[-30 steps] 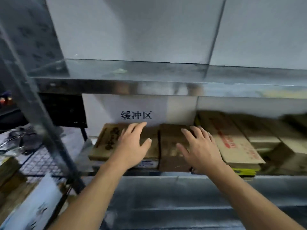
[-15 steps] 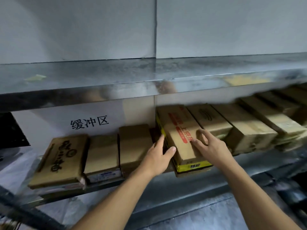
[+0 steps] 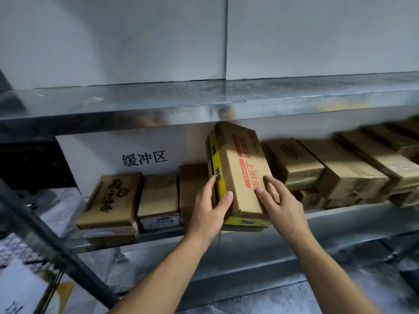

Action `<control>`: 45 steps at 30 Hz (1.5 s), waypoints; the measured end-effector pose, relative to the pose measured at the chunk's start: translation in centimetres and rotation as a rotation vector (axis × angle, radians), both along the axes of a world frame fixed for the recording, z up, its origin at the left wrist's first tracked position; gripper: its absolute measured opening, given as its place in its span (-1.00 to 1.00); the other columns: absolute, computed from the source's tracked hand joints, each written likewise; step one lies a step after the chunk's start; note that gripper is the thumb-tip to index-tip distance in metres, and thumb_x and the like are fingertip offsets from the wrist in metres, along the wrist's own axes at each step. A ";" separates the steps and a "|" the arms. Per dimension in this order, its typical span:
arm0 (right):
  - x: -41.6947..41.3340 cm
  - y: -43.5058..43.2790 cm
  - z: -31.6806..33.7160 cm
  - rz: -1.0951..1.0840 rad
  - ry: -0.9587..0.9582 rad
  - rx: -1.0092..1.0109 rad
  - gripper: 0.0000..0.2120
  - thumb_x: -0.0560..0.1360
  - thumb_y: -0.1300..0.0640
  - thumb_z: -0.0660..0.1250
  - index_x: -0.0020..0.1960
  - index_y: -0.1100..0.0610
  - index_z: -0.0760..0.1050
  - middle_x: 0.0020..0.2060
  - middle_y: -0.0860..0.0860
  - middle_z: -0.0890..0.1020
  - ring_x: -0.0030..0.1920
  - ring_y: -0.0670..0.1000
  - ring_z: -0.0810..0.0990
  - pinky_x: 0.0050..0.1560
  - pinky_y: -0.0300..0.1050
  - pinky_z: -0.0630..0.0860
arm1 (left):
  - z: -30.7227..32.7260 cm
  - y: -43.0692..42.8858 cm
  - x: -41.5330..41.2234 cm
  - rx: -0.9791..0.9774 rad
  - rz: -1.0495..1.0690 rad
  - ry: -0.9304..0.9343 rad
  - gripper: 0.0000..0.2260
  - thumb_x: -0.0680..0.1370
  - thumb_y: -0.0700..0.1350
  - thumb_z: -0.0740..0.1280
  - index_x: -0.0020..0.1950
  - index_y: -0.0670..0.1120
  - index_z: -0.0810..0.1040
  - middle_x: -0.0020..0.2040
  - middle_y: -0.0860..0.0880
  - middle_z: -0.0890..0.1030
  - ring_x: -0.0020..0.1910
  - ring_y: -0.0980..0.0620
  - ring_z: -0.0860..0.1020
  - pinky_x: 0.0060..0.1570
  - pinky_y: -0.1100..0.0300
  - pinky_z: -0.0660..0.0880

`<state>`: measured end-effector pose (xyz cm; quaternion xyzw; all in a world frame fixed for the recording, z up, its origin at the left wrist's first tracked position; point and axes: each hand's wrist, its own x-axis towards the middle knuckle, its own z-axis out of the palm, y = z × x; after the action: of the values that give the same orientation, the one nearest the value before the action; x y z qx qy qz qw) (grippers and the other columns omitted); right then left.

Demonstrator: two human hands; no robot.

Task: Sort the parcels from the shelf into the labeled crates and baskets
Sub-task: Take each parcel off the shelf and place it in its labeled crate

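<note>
Seems barely begun: no crate or basket with a parcel in it anywhere in view, only a patch of wire mesh (image 3: 18,248) at lower left, contents unreadable.

On the shelf (image 3: 340,215), counted from the left:
- Three lying flat below the printed sign (image 3: 144,157): a black-lettered parcel (image 3: 113,198), a white-labelled parcel (image 3: 158,196), a darker plain parcel (image 3: 192,184).
- One in hand, the yellow-taped parcel (image 3: 240,175), tipped up at its far end, near end at the shelf's front lip, not yet clear of its neighbours.
  - Left hand (image 3: 208,211) curled round the yellow side, thumb on the top face.
  - Right hand (image 3: 281,207) gripping the opposite side, thumb likewise on top.
  - Fingers of both hands clamped on the box.
- At least four more in the row of parcels (image 3: 347,175) to the right, smaller ones tucked beneath; far end too blurred to count.

Probably all of these left to sort.
</note>
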<state>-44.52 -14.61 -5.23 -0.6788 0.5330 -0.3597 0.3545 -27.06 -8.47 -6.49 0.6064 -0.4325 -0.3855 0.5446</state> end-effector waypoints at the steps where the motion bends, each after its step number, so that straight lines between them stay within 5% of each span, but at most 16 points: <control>1: 0.5 1.0 -0.1 0.020 -0.035 -0.004 -0.40 0.52 -0.28 0.26 0.52 -0.13 0.33 0.36 0.00 0.53 0.25 0.01 0.56 0.06 -0.04 0.64 | 0.0 1.0 0.4 0.016 0.006 0.109 -0.25 0.40 0.31 0.42 0.53 0.28 0.18 0.43 0.15 0.39 0.37 0.10 0.41 0.36 0.02 0.41; 4: 1.8 4.2 -0.8 0.103 -0.153 0.026 -0.34 0.46 -0.33 0.23 0.52 -0.16 0.32 0.37 -0.07 0.51 0.26 -0.04 0.57 0.05 -0.04 0.66 | 0.2 4.5 1.5 0.019 0.005 0.306 0.01 0.20 0.35 0.57 0.53 0.34 0.11 0.33 0.16 0.51 0.33 0.04 0.49 0.37 -0.12 0.41; 9: 3.2 9.3 -1.3 0.285 -0.076 0.054 -0.44 0.54 -0.25 0.22 0.53 -0.23 0.29 0.41 -0.14 0.48 0.40 -0.07 0.46 0.35 0.12 0.50 | -0.7 11.7 2.9 -0.036 0.156 0.193 0.01 0.16 0.34 0.58 0.52 0.33 0.16 0.35 0.23 0.48 0.36 0.14 0.45 0.38 -0.07 0.41; 13: 5.1 14.1 -0.2 0.469 -0.246 0.237 -0.48 0.41 -0.38 0.32 0.35 -0.43 0.28 0.22 -0.30 0.53 0.23 -0.11 0.59 0.22 0.02 0.59 | -1.2 17.0 2.9 -0.078 0.211 0.047 -0.27 0.28 0.34 0.49 0.40 0.41 0.28 0.30 0.23 0.55 0.29 0.19 0.51 0.28 0.05 0.49; 16: 6.3 17.2 -0.9 0.474 -0.305 0.279 -0.23 0.29 -0.43 0.40 0.39 -0.22 0.23 0.22 -0.13 0.58 0.15 -0.07 0.65 0.17 0.07 0.64 | -1.1 20.7 2.5 -0.150 0.190 -0.015 -0.42 0.47 0.21 0.41 0.45 0.36 0.28 0.40 0.12 0.47 0.33 0.19 0.49 0.23 0.19 0.50; 20: 7.0 20.1 -2.1 0.547 -0.474 0.366 -0.45 0.35 -0.21 0.49 0.27 -0.33 0.34 0.27 0.02 0.62 0.19 0.05 0.67 0.21 0.20 0.61 | -1.9 25.7 3.8 -0.122 0.352 0.112 -0.69 0.60 0.08 0.30 0.35 0.25 0.50 0.35 0.06 0.54 0.33 0.12 0.50 0.33 0.05 0.46; 23: 7.4 21.6 -2.7 0.604 -0.564 0.441 -0.47 0.40 -0.03 0.47 0.30 -0.31 0.37 0.21 0.02 0.67 0.19 0.11 0.67 0.21 0.28 0.58 | -2.5 28.7 4.4 -0.027 0.485 -0.048 -0.65 0.60 -0.01 0.34 0.35 0.29 0.47 0.32 0.07 0.56 0.26 0.16 0.54 0.28 0.01 0.51; 25: 7.7 22.4 -2.9 0.633 -0.617 0.461 -0.44 0.44 0.02 0.46 0.37 -0.23 0.38 0.19 0.05 0.68 0.19 0.17 0.67 0.21 0.33 0.57 | -2.4 30.3 4.1 -0.002 0.544 -0.088 -0.57 0.59 -0.06 0.38 0.40 0.27 0.40 0.35 0.09 0.51 0.19 0.27 0.53 0.19 0.22 0.51; 27: 8.0 23.0 -3.1 0.651 -0.653 0.488 -0.46 0.46 0.07 0.42 0.40 -0.17 0.37 0.15 0.11 0.69 0.11 0.20 0.69 0.07 0.25 0.64 | -2.1 31.7 3.8 -0.017 0.564 -0.052 -0.54 0.54 -0.04 0.44 0.31 0.35 0.37 0.33 0.12 0.48 0.17 0.32 0.49 0.11 0.32 0.44; 31: 8.2 23.8 -3.7 0.701 -0.703 0.633 -0.51 0.49 0.10 0.34 0.38 -0.20 0.40 0.11 0.17 0.70 -0.06 0.17 0.73 -0.25 0.02 0.67 | -1.9 33.6 3.5 -0.034 0.595 0.023 -0.37 0.27 0.27 0.58 0.23 0.54 0.35 0.37 0.19 0.47 0.34 0.19 0.45 0.35 0.00 0.42; 37: 9.4 22.9 -3.6 0.832 -0.588 0.650 -0.61 0.60 0.08 0.29 0.38 -0.23 0.47 0.20 0.05 0.68 0.03 0.09 0.71 -0.15 0.03 0.65 | -1.4 34.4 3.0 -0.089 0.685 -0.004 -0.34 0.31 0.02 0.56 0.30 0.39 0.36 0.24 0.30 0.57 0.28 0.22 0.51 0.35 -0.05 0.46; 41: 10.3 21.5 -2.3 0.868 -0.379 0.419 -0.71 0.68 0.09 0.23 0.32 -0.23 0.52 0.19 -0.20 0.64 0.15 -0.12 0.63 0.15 0.20 0.62 | -0.3 34.3 2.3 -0.049 0.816 -0.131 -0.30 0.26 0.19 0.54 0.30 0.52 0.30 0.34 0.24 0.49 0.35 0.18 0.44 0.34 -0.09 0.45; 45: 10.5 21.3 -0.7 0.978 -0.290 0.391 -0.70 0.63 -0.12 0.24 0.34 -0.14 0.42 0.22 -0.13 0.58 0.17 -0.14 0.59 -0.01 -0.13 0.55 | -0.3 34.4 1.6 -0.012 0.910 -0.247 -0.19 0.28 0.21 0.53 0.48 0.26 0.27 0.38 0.13 0.41 0.38 0.15 0.41 0.36 -0.06 0.44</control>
<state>-34.03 6.70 -5.91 -0.7124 0.1578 -0.1374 0.6699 -25.47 25.90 -6.78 0.7727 -0.1862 -0.0301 0.6061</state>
